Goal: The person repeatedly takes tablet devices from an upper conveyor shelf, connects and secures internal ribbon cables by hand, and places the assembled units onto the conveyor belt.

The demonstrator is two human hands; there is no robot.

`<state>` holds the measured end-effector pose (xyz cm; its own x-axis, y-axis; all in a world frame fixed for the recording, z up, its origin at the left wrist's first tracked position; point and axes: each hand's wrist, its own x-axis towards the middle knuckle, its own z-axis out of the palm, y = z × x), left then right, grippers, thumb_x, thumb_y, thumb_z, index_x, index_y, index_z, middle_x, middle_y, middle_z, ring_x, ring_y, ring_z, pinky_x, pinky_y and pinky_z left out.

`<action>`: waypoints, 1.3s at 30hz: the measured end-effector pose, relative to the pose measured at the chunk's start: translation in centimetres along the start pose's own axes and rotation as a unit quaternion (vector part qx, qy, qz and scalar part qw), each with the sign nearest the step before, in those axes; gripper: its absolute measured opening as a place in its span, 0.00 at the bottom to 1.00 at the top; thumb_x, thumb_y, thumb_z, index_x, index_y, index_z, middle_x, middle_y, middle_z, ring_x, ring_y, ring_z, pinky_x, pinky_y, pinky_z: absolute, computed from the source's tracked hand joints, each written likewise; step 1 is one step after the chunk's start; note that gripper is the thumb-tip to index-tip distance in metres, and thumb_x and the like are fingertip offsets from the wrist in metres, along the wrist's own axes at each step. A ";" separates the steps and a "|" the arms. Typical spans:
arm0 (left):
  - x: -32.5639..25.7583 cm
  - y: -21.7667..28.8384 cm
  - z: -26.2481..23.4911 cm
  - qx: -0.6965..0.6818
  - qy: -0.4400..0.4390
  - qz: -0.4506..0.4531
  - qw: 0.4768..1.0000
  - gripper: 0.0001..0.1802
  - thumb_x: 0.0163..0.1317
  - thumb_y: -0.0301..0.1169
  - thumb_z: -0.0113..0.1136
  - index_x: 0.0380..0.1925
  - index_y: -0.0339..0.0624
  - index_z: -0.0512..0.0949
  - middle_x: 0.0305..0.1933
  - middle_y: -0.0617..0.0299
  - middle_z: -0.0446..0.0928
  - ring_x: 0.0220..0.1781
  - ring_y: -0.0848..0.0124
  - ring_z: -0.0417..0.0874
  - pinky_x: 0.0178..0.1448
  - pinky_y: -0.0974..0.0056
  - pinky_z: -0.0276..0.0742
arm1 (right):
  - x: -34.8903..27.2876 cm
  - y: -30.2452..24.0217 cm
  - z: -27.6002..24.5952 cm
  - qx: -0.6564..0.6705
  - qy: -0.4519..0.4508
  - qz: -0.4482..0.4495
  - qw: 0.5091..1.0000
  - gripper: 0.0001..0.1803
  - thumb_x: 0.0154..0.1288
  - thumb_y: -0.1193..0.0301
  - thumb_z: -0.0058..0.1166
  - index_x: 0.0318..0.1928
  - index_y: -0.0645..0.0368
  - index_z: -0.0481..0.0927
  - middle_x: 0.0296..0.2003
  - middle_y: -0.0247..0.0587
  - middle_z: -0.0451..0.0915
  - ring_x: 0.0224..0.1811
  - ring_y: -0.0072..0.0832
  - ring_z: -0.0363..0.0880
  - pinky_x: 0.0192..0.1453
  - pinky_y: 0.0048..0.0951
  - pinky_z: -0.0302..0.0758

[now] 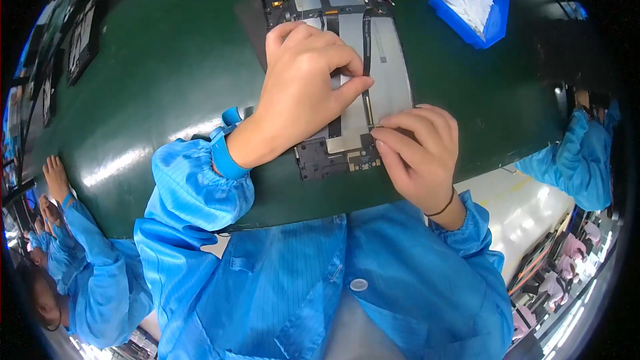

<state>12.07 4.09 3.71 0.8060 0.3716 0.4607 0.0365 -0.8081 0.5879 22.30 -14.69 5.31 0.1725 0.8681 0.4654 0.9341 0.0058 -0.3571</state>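
Observation:
An opened tablet (391, 47) lies on the green table, its silver battery panels and dark circuit boards showing. A narrow dark ribbon cable (367, 33) runs lengthwise between the panels. My left hand (303, 70) reaches over the tablet, thumb and forefinger pinched on the cable near its middle. At the cable's near end, my right hand (423, 150) has its thumb and fingertips pressed together on it. The fingertips hide the exact grip points. The left hand covers part of the tablet's left side. A blue band (228, 153) circles my left wrist.
At the far right stands a blue bin (470, 3) holding white pieces. More dark flat devices (83, 43) sit at the far left of the green table (167, 73). Co-workers in blue sleeves (100, 247) are at the left and right edges.

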 end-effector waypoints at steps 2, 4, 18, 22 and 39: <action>0.3 0.0 0.3 -0.004 0.003 -0.002 1.000 0.08 0.47 0.34 0.73 0.22 0.47 0.81 0.27 0.69 0.76 0.37 0.69 0.74 0.60 0.58 0.59 | -0.1 0.4 -0.2 0.008 -0.004 0.009 1.000 0.10 0.48 0.74 0.64 0.35 0.52 0.84 0.36 0.30 0.80 0.42 0.34 0.76 0.53 0.39 0.69; 0.5 0.1 0.9 -0.006 0.005 0.001 1.000 0.08 0.47 0.34 0.73 0.22 0.47 0.81 0.27 0.69 0.76 0.37 0.69 0.74 0.59 0.58 0.58 | -0.3 0.9 -0.3 0.017 -0.009 0.018 1.000 0.10 0.48 0.74 0.64 0.35 0.52 0.84 0.36 0.30 0.80 0.42 0.34 0.76 0.53 0.39 0.69; 0.8 0.8 1.8 -0.001 -0.015 0.001 1.000 0.09 0.47 0.34 0.73 0.21 0.47 0.80 0.27 0.68 0.76 0.37 0.66 0.74 0.58 0.58 0.59 | -1.0 1.1 -0.5 -0.004 0.003 0.023 1.000 0.10 0.47 0.74 0.64 0.33 0.52 0.82 0.36 0.31 0.78 0.42 0.34 0.76 0.51 0.39 0.69; 1.0 0.9 1.6 0.011 -0.031 -0.008 0.999 0.08 0.46 0.33 0.73 0.21 0.46 0.81 0.28 0.67 0.77 0.39 0.64 0.74 0.60 0.56 0.59 | -1.0 1.3 -0.3 0.003 0.011 0.023 1.000 0.10 0.47 0.74 0.64 0.33 0.53 0.82 0.37 0.31 0.78 0.41 0.34 0.76 0.51 0.39 0.70; 0.6 1.0 1.1 0.000 -0.055 -0.024 0.998 0.09 0.45 0.32 0.73 0.20 0.46 0.80 0.24 0.66 0.75 0.37 0.63 0.74 0.61 0.55 0.60 | -1.5 1.2 0.1 0.021 0.022 0.014 0.999 0.11 0.48 0.74 0.64 0.35 0.54 0.81 0.37 0.31 0.77 0.42 0.33 0.76 0.50 0.38 0.70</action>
<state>13.26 3.04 3.86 0.8629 0.3576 0.3571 0.0758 -0.7903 0.6081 23.11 -15.94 4.13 0.2117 0.8459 0.4894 0.9149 0.0045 -0.4036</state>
